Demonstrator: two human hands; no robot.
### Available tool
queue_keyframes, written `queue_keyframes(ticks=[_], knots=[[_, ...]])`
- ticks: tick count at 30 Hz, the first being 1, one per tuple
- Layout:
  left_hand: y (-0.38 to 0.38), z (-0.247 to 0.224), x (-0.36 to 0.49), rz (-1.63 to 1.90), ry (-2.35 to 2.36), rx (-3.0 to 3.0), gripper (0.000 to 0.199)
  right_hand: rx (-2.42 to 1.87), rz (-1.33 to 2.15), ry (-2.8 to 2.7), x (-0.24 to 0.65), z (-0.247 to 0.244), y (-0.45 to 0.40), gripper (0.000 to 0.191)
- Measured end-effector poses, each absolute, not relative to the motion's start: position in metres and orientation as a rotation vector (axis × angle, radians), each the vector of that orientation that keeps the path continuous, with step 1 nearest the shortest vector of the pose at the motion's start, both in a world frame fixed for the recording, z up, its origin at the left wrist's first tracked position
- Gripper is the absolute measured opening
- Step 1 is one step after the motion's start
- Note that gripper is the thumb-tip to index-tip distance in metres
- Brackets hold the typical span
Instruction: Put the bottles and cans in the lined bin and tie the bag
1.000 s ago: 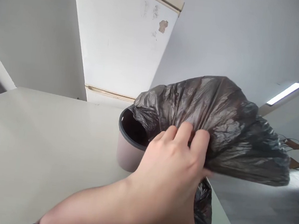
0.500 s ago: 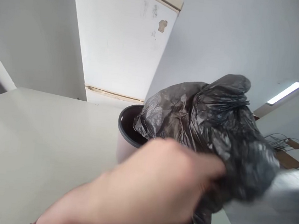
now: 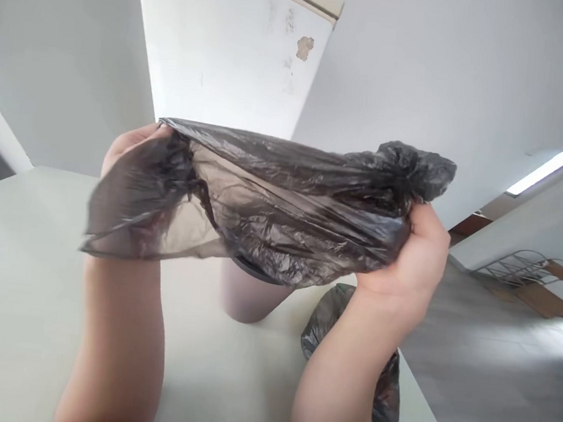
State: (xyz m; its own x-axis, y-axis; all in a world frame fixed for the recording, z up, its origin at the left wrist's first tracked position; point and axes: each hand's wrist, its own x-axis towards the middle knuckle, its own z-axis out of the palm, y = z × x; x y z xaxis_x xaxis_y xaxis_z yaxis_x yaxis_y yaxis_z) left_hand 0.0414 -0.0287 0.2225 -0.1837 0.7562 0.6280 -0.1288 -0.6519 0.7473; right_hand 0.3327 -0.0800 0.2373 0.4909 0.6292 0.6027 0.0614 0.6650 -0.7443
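A thin, dark, see-through plastic bag point(image 3: 291, 212) is stretched sideways between my two hands. At its left end my left hand point(image 3: 139, 156) is closed on the film, partly covered by it. My right hand point(image 3: 415, 252) grips the bunched right end, with a crumpled tuft sticking out above the fist. Behind and below the bag stands a pinkish bin point(image 3: 252, 298), its rim mostly hidden by the film. Another dark plastic bag point(image 3: 325, 316) lies on the white table, partly behind my right forearm.
The white table point(image 3: 26, 291) spans the lower left, with its corner at the lower right. Behind it rises a white fridge point(image 3: 228, 51) against a grey wall. A wire rack and cardboard pieces point(image 3: 546, 299) lie on the floor at right.
The bag has been spread out wide between both hands. My left hand now shows at the left end, my right hand at the other, and the bin's rim has become mostly covered.
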Motion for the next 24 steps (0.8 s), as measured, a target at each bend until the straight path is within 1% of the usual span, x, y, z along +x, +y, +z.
queue_keyframes(ticks=[2,3,4,5,7,8,10,11,12,13,14,15,16,18,19,20,21,24], knots=[[-0.031,0.226,0.046,1.875,0.516,1.435,0.021,-0.561,0.661,-0.956,0.328,0.241,-0.089,0.012],[-0.034,0.23,0.05,1.814,0.432,1.422,0.017,-0.472,0.722,-0.954,0.325,0.243,-0.092,0.012],[-0.037,0.235,0.054,1.746,0.377,1.407,0.017,-0.425,0.717,-0.977,0.321,0.245,-0.094,0.017],[-0.04,0.239,0.06,1.687,0.352,1.395,0.021,-0.404,0.673,-1.006,0.318,0.246,-0.096,0.026],[-0.047,0.246,0.072,1.606,0.336,1.437,0.039,-0.409,0.588,-1.069,0.311,0.247,-0.096,0.041],[-0.05,0.248,0.079,1.578,0.328,1.495,0.051,-0.421,0.577,-1.113,0.308,0.247,-0.095,0.043],[-0.053,0.245,0.093,1.538,0.346,1.626,0.071,-0.45,0.635,-1.222,0.304,0.246,-0.093,0.041],[-0.053,0.242,0.1,1.545,0.373,1.67,0.076,-0.488,0.682,-1.276,0.302,0.246,-0.093,0.042],[-0.054,0.238,0.107,1.576,0.414,1.696,0.075,-0.55,0.715,-1.322,0.301,0.245,-0.092,0.045],[-0.054,0.234,0.113,1.621,0.465,1.707,0.069,-0.628,0.72,-1.364,0.3,0.244,-0.093,0.05],[-0.054,0.231,0.117,1.666,0.513,1.708,0.06,-0.712,0.701,-1.407,0.3,0.243,-0.093,0.053],[-0.053,0.228,0.121,1.708,0.543,1.707,0.051,-0.789,0.668,-1.453,0.3,0.242,-0.093,0.052],[-0.053,0.227,0.122,1.739,0.558,1.711,0.044,-0.847,0.635,-1.493,0.301,0.241,-0.092,0.046],[-0.052,0.226,0.121,1.789,0.595,1.717,0.035,-0.896,0.593,-1.494,0.305,0.239,-0.088,0.024],[-0.05,0.226,0.119,1.834,0.622,1.697,0.033,-0.886,0.563,-1.424,0.308,0.239,-0.085,0.014],[-0.048,0.226,0.116,1.896,0.646,1.653,0.033,-0.858,0.515,-1.31,0.312,0.238,-0.082,0.009],[-0.046,0.226,0.113,1.961,0.662,1.593,0.035,-0.817,0.449,-1.175,0.317,0.237,-0.079,0.009],[-0.04,0.227,0.106,2.11,0.673,1.456,0.038,-0.663,0.247,-0.856,0.332,0.236,-0.074,0.017]])
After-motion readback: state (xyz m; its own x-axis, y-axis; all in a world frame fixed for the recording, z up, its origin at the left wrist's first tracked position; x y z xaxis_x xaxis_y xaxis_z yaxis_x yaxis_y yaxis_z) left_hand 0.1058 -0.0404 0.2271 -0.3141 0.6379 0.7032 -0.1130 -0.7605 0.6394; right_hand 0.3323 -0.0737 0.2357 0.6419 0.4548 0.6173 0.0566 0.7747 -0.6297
